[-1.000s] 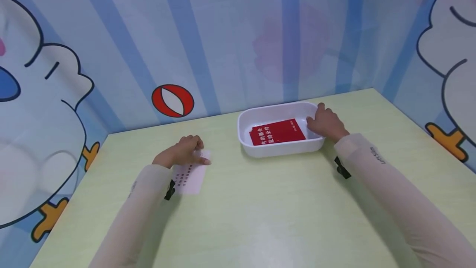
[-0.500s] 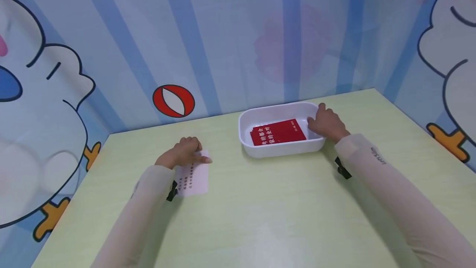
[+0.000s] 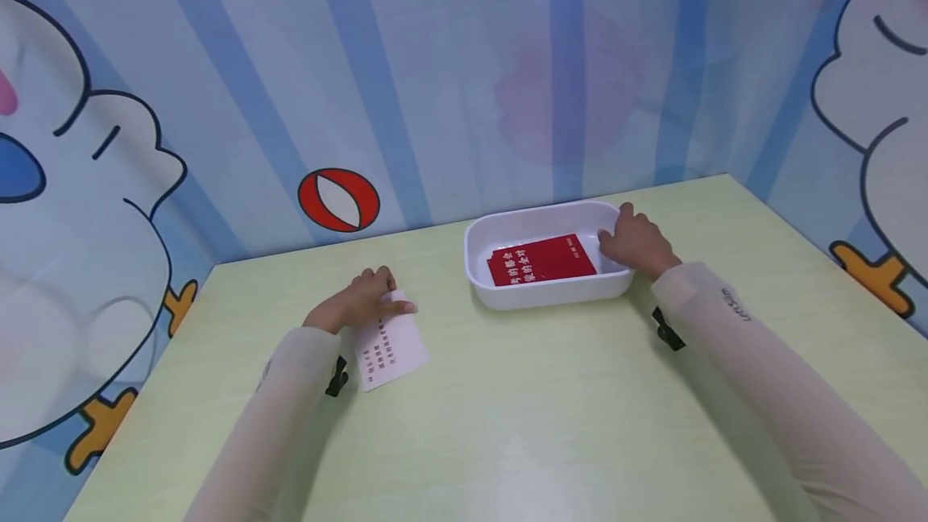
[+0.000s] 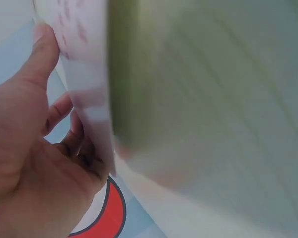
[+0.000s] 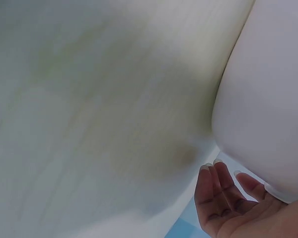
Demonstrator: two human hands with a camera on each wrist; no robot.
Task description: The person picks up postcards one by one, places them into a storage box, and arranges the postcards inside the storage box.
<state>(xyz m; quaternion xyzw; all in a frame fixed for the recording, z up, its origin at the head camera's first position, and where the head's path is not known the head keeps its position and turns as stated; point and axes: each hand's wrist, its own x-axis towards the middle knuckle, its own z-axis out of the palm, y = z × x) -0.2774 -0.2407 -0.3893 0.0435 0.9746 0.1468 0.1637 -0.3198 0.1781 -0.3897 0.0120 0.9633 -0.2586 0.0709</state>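
My left hand (image 3: pixel 358 302) pinches the far end of a pale pink card (image 3: pixel 393 351) printed with rows of dark characters. In the left wrist view the thumb lies along one edge of the card (image 4: pixel 89 94), with curled fingers at its lower end. At the back of the table, my right hand (image 3: pixel 640 246) grips the right end of a white plastic tray (image 3: pixel 554 294), the thumb over its rim. Red cards (image 3: pixel 545 261) with white characters lie overlapping inside. The right wrist view shows the tray's outer wall (image 5: pixel 268 84) beside several loosely bent fingers (image 5: pixel 218 193).
The pale wood-look table (image 3: pixel 500 417) reaches a blue striped backdrop (image 3: pixel 464 79) at its far edge. Printed on this cloth are a red ball (image 3: pixel 319 196) and white cartoon figures. Black clips hang at both sleeves.
The pale card has swung in my left hand, its near end shifting right so that it lies at a slant. My right hand and the tray stay where they were.
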